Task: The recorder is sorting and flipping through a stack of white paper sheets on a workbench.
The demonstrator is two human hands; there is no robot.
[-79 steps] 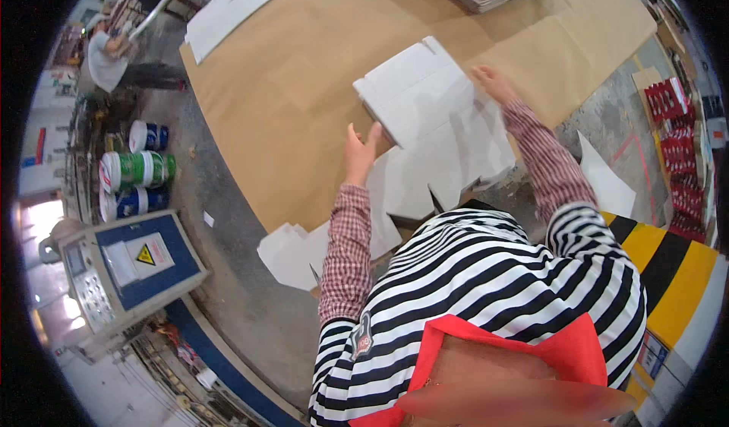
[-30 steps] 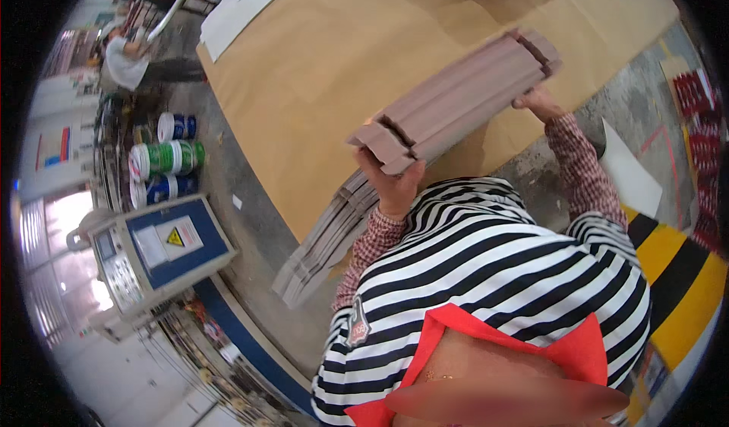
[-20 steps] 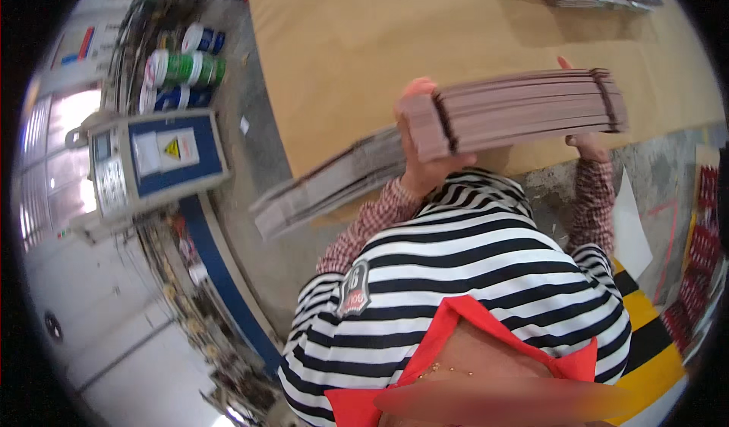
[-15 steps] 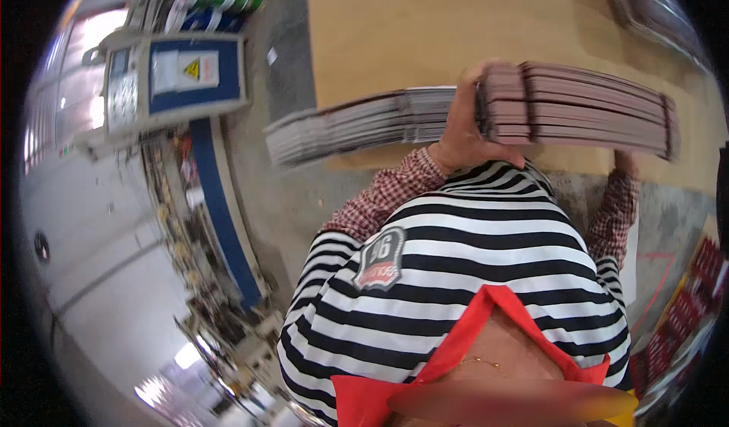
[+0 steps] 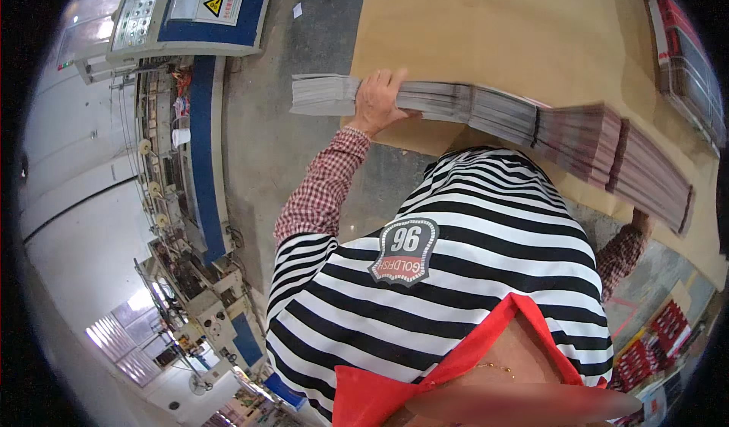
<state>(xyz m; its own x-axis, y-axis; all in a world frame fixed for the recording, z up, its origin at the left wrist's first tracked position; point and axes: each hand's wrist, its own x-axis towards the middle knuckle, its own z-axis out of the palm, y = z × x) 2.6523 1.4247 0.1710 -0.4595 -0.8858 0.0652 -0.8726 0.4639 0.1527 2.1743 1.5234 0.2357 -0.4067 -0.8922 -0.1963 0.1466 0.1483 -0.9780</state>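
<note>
Grey and pink, the bending cardboard stack (image 5: 501, 115) could slide apart if the left hand (image 5: 376, 102), gripping it, slips; I can't tell if the right hand (image 5: 642, 220) grips.

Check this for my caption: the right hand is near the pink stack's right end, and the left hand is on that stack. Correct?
No: the left hand is on the grey stack, not the pink stack, as the head view shows; the right hand is near the pink stack's right end.
</note>
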